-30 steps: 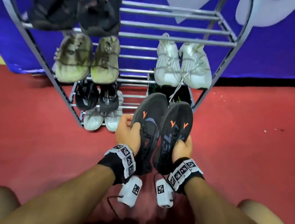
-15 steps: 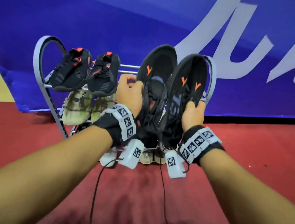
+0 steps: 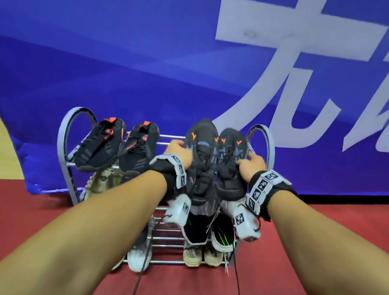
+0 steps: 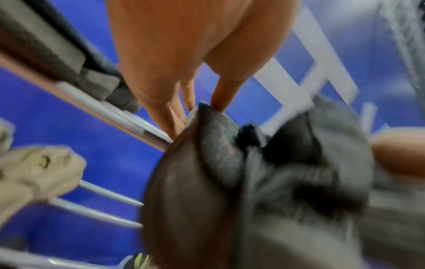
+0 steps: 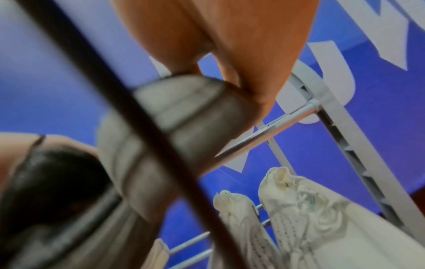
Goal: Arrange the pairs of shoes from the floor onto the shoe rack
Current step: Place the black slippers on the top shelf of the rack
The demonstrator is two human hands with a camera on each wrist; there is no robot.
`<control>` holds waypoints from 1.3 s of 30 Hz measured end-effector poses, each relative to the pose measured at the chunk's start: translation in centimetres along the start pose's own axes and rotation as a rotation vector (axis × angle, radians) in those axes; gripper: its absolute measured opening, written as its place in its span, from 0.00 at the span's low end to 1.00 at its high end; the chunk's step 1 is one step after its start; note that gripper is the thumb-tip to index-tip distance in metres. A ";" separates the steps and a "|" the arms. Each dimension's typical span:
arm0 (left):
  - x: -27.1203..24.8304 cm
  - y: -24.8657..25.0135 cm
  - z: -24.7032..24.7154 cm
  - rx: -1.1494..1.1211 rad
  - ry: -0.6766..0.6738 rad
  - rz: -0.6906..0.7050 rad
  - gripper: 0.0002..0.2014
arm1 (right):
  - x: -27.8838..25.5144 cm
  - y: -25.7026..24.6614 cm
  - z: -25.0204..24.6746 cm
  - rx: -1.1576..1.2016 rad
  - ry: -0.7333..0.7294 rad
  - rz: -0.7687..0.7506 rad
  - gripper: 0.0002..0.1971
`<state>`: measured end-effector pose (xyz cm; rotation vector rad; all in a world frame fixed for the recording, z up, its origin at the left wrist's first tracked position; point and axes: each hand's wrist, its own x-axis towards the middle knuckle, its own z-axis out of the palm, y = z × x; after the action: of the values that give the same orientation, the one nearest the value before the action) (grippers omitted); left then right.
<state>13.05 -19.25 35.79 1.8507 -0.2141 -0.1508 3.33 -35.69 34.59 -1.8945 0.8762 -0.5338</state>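
Both grips are closed on footwear: the left hand (image 3: 178,154) holds the left dark shoe (image 3: 201,162) by its outer side, and the right hand (image 3: 251,166) holds the right dark shoe (image 3: 231,162) the same way. The two shoes are side by side, touching, toes pointing away from the person, at the right half of the top tier of the shoe rack (image 3: 64,142).

View differences: the head view shows the whole rack, with a black-and-orange pair (image 3: 115,148) on the left of the top tier and further pairs on the lower tiers. The left wrist view shows the fingers (image 4: 220,94) over the shoe's edge, just beside a top rail (image 4: 110,112), and a beige shoe (image 4: 39,169) below. The right wrist view shows a white pair (image 5: 287,214) on the tier beneath; a dark cable (image 5: 128,116) crosses that picture.

Pose: both forearms extend forward, roughly parallel, wrists level with the top tier.

Change: half a second ago the shoes were held higher and nearer the camera, soles tilted up; they now sit lower, at the top rails. Whether the soles rest on the rails cannot be determined.
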 end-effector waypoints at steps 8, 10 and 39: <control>-3.3 -1.1 -0.1 0.181 -0.172 0.192 0.25 | -3.5 0.4 0.0 -0.024 -0.030 -0.121 0.21; -3.7 -1.2 -0.1 0.124 -0.147 0.169 0.26 | -4.3 0.6 0.1 0.012 -0.035 -0.163 0.23; -1.6 -0.3 6.5 0.037 0.018 0.191 0.25 | 0.6 2.5 -0.1 -0.148 0.066 -0.294 0.40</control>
<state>10.07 -24.92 33.67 1.8568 -0.3816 0.0021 2.81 -36.97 32.45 -2.1679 0.6970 -0.7285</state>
